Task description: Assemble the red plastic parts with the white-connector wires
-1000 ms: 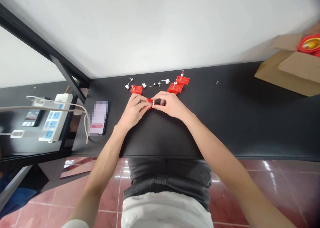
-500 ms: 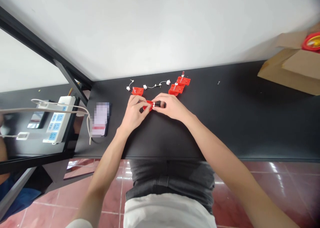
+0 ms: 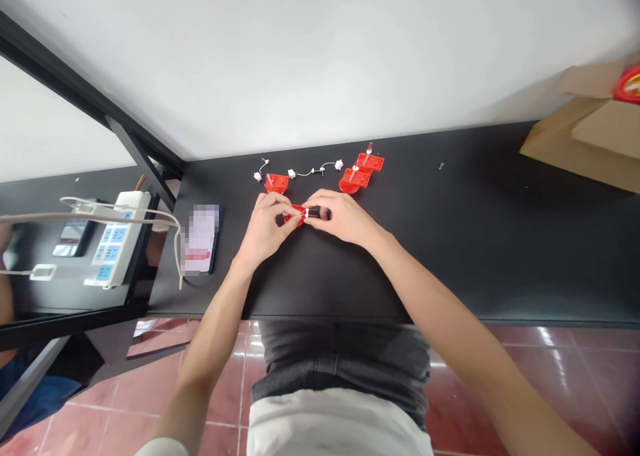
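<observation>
My left hand (image 3: 265,226) and my right hand (image 3: 340,216) meet over the black table (image 3: 500,243), both pinched on one small red plastic part (image 3: 296,213) with a white and black piece on its right end. The fingers of both hands are curled round it and hide most of it. Just beyond my left hand lies another red plastic part (image 3: 276,183). Two more red parts (image 3: 361,171) lie beyond my right hand. A thin white wire with small white connectors (image 3: 310,171) runs between them along the table's far edge.
A phone (image 3: 201,239) lies on the table to the left. A white power strip with cables (image 3: 114,244) sits on the adjoining desk further left. A cardboard box (image 3: 585,143) stands at the far right. A tiny dark screw (image 3: 441,167) lies near the wall.
The hands stay together on the red part, with only small finger shifts. The view has drifted slightly, nothing on the table has moved.
</observation>
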### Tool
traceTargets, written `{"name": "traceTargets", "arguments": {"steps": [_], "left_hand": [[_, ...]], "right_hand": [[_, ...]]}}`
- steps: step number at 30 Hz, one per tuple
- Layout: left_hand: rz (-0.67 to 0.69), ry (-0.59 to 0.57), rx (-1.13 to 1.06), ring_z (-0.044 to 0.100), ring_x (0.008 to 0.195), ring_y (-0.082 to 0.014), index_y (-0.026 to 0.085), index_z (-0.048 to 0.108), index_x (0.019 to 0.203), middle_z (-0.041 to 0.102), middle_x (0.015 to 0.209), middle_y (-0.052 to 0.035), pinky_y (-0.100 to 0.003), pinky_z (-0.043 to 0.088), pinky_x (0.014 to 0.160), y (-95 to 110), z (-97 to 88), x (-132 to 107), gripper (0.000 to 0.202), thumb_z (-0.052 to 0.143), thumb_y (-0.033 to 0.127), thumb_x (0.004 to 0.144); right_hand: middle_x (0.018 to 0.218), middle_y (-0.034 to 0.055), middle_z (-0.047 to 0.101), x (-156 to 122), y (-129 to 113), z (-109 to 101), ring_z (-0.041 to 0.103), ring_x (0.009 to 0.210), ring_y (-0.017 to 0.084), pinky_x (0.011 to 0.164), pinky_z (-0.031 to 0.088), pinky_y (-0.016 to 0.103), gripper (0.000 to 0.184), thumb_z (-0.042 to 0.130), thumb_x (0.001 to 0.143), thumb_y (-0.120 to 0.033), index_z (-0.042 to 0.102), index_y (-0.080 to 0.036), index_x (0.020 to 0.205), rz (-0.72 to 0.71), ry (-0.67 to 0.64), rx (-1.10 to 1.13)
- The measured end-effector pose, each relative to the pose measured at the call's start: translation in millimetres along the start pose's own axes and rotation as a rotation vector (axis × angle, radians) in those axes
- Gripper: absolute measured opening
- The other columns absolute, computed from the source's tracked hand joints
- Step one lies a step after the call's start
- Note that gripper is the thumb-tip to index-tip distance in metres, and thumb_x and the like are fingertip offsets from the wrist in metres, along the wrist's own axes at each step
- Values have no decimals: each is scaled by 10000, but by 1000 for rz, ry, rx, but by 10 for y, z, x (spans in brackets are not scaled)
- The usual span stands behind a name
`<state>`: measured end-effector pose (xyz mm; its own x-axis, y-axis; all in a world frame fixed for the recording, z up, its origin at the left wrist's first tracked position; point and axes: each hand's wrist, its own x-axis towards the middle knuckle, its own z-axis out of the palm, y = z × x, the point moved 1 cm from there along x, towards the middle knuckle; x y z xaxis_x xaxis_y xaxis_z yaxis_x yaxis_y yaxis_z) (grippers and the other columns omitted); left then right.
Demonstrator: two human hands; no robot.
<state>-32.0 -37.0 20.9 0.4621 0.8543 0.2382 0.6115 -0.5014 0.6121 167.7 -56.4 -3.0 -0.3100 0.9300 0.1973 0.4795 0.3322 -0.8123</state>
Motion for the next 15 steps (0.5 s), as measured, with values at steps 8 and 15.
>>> {"name": "traceTargets", "arguments": {"steps": [8,15], "left_hand": [[-21,-24,-41,537,884,-180,226,749,790,653,890,-22,-359,506,853,-31,-7,29,97,740,184,878],[-36,-116,-64,570,940,-201,218,752,758,637,890,-33,-388,517,900,-59,-38,129,107,736,177,855]], "right_hand": [[1104,59,695,-1,-3,13,574,682,123,682,468,316,164,680,911,-243,760,-211,1049,-1,-7,8],[1105,63,699,1,2,14,564,670,119,680,472,314,164,677,911,-254,760,-206,1044,-14,1,11]]}}
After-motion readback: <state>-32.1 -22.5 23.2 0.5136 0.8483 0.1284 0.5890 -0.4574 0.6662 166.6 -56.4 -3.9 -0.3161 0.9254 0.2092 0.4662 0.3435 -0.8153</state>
